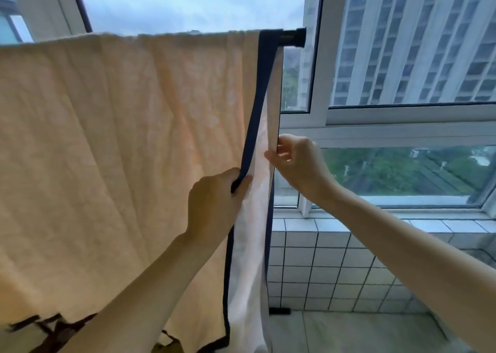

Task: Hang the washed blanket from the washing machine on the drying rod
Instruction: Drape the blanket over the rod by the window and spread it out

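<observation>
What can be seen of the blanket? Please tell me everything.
The blanket is pale peach cloth with a dark navy border and a dark print low on the left. Creased, it hangs doubled over the rod. The left hand pinches the front layer's right edge; the right hand pinches the back layer's.

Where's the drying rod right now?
Head view, top: the drying rod runs under the draped blanket, its black end showing right of centre against the window frame.
</observation>
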### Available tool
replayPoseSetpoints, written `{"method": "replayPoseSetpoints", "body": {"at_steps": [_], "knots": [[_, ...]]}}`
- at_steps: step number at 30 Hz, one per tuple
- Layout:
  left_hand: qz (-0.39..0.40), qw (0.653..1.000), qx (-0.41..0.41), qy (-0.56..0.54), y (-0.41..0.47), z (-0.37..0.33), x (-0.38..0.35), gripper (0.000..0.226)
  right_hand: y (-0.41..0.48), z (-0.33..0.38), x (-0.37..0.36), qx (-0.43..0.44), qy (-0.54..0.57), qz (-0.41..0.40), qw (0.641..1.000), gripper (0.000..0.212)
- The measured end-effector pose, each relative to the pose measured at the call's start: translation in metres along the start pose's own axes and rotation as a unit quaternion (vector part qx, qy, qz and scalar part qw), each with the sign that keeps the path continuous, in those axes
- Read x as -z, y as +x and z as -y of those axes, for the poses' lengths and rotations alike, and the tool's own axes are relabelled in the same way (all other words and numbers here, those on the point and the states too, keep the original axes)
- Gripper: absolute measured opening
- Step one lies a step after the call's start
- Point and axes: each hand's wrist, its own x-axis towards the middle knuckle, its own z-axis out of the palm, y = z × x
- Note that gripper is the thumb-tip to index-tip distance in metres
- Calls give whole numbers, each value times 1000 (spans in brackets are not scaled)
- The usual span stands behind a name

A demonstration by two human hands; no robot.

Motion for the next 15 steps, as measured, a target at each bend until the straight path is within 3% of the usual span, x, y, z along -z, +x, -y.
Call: {"method": "replayPoseSetpoints", "body": {"at_steps": [3, 6, 9, 13, 15], "knots": [[-12, 1000, -1, 1, -16, 9, -8, 21, -16, 7, -8, -1, 19, -49, 999, 51], [-20, 1000, 7, 18, -30, 15, -19, 35, -34, 23, -20, 42, 41, -99, 993, 44], [-28, 999, -1, 30, -47, 24, -32, 46, -43, 34, -32, 5, 83, -45, 995, 39], [-3, 1000, 9, 7, -74, 38, -41, 38, -44, 26, -45, -113, 143, 20, 983, 45], [32, 997, 40, -50, -81, 42, -36, 38, -44, 19, -50, -145, 157, 38, 976, 30]]}}
